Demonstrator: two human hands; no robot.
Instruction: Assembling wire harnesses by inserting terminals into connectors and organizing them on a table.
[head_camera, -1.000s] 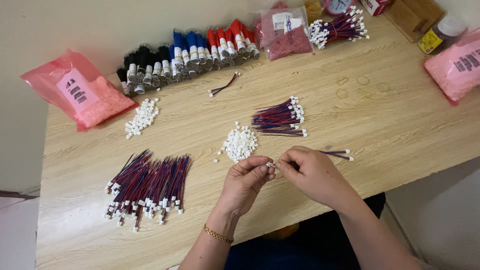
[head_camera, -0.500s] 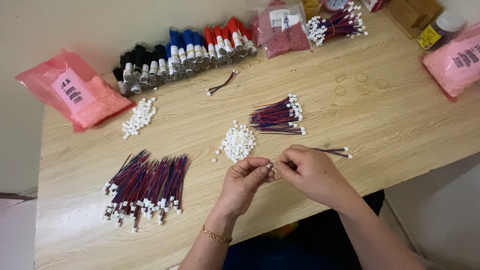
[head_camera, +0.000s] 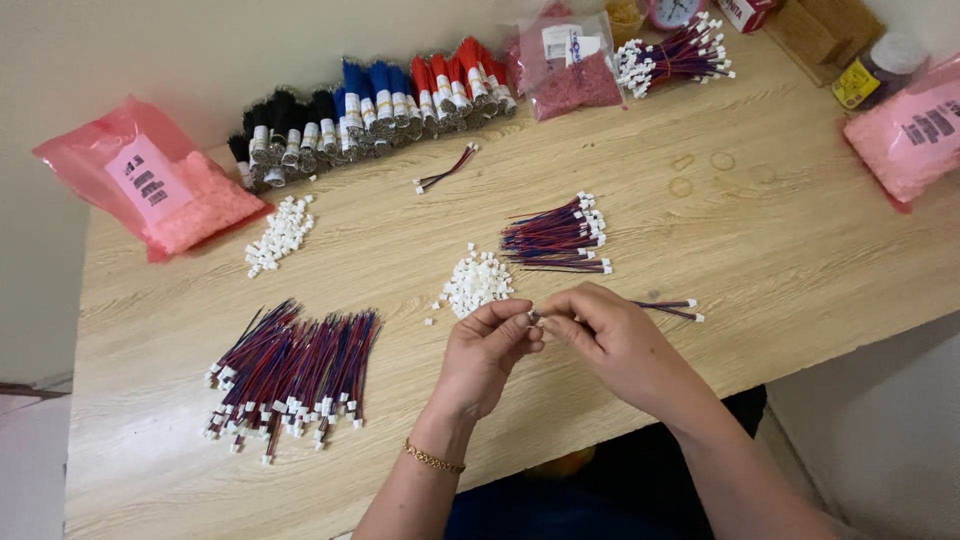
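Pale wood-grain table (head_camera: 800, 260), near edge just under wrists. Big fan of red/blue wire leads (head_camera: 290, 365) near-left, small white plastic connector heap (head_camera: 476, 282) centre. Left hand (head_camera: 485, 355) & right hand (head_camera: 610, 335) fingertips pinched shut on tiny connector (head_camera: 534, 316), near-centre

left hand (head_camera: 485, 352) and right hand (head_camera: 612, 335) meeting fingertip to fingertip, pinching a small wire lead (head_camera: 668, 306) | sitting just below white connector pile (head_camera: 476, 281) | wire bundle (head_camera: 292, 362) lying left on wooden table (head_camera: 820, 250)

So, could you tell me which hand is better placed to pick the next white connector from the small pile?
Probably the left hand: it sits just below the pile, while the right hand is farther off.
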